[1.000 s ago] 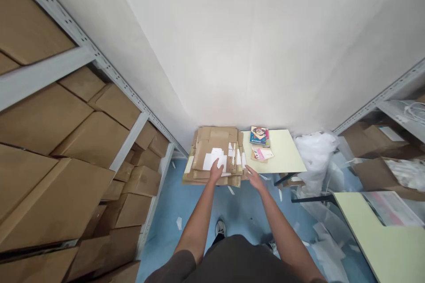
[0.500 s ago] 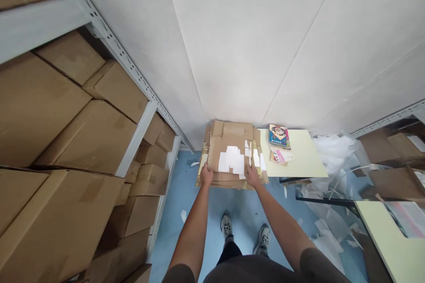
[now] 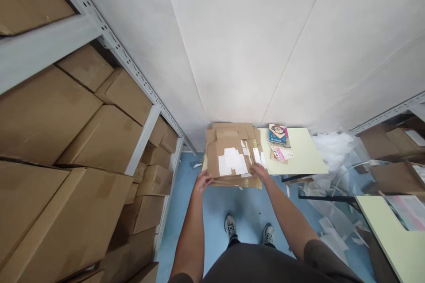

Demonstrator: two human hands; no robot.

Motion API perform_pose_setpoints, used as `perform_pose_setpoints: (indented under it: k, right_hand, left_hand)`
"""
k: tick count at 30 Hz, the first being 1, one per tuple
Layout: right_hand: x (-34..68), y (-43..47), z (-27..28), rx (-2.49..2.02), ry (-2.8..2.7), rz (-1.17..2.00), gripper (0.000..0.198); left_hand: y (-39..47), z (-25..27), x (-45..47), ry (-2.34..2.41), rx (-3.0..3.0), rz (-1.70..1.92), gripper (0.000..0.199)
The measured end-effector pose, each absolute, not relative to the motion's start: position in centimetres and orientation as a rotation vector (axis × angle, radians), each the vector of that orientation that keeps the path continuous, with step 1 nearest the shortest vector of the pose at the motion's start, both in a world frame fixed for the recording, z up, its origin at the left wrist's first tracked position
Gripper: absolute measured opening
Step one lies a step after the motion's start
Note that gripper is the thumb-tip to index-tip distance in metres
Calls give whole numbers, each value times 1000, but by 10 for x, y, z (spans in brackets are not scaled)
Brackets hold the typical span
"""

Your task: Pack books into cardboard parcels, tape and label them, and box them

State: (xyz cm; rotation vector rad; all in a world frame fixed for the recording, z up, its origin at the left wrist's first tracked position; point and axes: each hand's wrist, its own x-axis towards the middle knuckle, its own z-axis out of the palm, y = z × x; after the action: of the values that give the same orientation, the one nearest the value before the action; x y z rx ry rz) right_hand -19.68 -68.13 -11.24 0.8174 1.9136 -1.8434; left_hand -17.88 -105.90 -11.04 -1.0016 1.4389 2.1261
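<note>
Flattened cardboard [image 3: 212,154] lies piled in a stack at the left end of a pale yellow table, against the wall. White paper pieces [image 3: 232,161] rest on its top sheet. More white strips and shiny brown tape show along its right side. My left hand [image 3: 202,180] is closed on the near left edge of the cardboard, with its fingertips partly under the sheet. At the near right edge, my right hand [image 3: 259,171] grips the cardboard, its fingers partly hidden by the paper strips.
Books [image 3: 279,136] and a pink booklet [image 3: 281,153] sit on the yellow table [image 3: 307,150] to the right. Shelves of cardboard boxes [image 3: 99,137] rise on the left. White plastic wrap [image 3: 334,148] and scraps lie to the right, near a second table [image 3: 392,230].
My hands have spread slightly wider, the left outward and lower, the right further right. The top cardboard and its papers have shifted and turned a little. My view has moved slightly.
</note>
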Motion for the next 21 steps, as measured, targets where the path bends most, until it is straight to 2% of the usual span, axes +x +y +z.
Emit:
perform_pose_setpoints:
  k: [2,4,13,21]
  right_hand:
    - [-195,-670,-103,886,1820,-1850,36]
    - [-194,-658,-93,909,1733,-1885,35]
    - [-209,-609,-29,731,1763,-1910,47]
    - [-202,-580,12,675,1804,-2077,46]
  left_hand:
    - [-1064,-108,-172,1396,-945,2126,77]
    - [-1067,-104,-166,1390,-851,2105,84]
    - [-1054,-64,-195,1366,-619,2131,68]
    - [-1039,-32,-222,1386,-463,2163,81]
